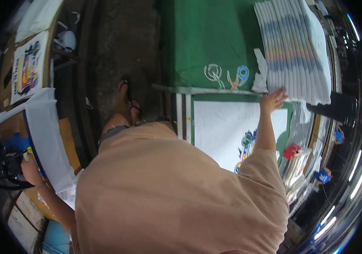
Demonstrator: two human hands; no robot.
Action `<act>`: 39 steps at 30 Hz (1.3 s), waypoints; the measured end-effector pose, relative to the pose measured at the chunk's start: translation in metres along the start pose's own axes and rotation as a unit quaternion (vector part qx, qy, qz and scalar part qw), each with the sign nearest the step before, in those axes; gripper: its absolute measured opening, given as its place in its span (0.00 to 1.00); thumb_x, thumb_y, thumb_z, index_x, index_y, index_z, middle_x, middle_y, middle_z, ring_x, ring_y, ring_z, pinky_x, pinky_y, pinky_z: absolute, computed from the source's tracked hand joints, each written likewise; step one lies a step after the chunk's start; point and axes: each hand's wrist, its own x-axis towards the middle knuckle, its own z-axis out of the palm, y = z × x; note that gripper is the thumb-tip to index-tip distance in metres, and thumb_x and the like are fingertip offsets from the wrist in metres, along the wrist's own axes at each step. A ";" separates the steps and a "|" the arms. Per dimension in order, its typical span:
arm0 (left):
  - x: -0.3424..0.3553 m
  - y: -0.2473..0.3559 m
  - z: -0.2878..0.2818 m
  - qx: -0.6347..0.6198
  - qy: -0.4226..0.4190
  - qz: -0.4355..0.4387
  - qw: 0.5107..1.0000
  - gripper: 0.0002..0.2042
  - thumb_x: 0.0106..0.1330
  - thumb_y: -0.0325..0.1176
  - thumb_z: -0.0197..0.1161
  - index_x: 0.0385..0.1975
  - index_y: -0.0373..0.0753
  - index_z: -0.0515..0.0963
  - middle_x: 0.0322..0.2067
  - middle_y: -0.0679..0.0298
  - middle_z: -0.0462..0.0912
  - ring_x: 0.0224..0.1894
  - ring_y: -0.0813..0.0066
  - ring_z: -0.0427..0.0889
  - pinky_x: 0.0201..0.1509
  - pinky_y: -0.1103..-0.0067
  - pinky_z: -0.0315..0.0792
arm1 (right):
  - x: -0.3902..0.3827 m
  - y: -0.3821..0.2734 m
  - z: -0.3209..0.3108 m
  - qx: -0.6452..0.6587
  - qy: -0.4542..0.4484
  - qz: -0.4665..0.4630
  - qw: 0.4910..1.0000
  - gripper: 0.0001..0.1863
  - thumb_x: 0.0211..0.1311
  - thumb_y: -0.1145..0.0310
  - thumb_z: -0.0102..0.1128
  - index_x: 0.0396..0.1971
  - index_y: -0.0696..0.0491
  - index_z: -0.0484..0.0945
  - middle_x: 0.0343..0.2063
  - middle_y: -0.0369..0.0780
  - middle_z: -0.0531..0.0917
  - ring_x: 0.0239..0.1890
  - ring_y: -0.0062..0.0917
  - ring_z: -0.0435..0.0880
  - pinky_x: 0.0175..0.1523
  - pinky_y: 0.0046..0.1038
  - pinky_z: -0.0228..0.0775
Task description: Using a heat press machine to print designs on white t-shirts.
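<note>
My right hand (pixel 274 100) reaches to the near end of a stack of folded white fabric (pixel 295 55) with faint coloured bands. Its fingers are apart at the stack's edge, and I see nothing held. Far out on the left, my left hand (pixel 30 171) is closed around a small pale grip (pixel 26 156) by a blue and black device (pixel 9 163). The grip's exact kind is too small to tell. A long white cloth (pixel 49 139) hangs beside that hand. Near my right arm lies a white sheet (pixel 223 122) with a colourful print, partly hidden by my sleeve.
A green-topped table (pixel 206 34) holds a pale ring-shaped item (pixel 213 72), a blue ring (pixel 243 74) and a crumpled white scrap (pixel 260 80). On the left bench lies a printed sheet (pixel 28 70). My sandalled feet stand on a dark floor (pixel 117 46). People in blue (pixel 322 176) are farther right.
</note>
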 end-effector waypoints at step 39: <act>-0.062 -0.022 0.009 -0.176 0.162 0.060 0.969 0.06 0.51 0.34 0.57 0.25 0.40 0.75 0.20 0.60 0.80 0.24 0.68 0.81 0.45 0.69 0.71 | -0.421 -0.540 -0.619 0.342 0.158 -0.906 0.195 0.02 0.39 0.72 0.59 0.16 0.53 0.78 0.17 0.45 0.80 0.24 0.34 0.82 0.58 0.38 0.61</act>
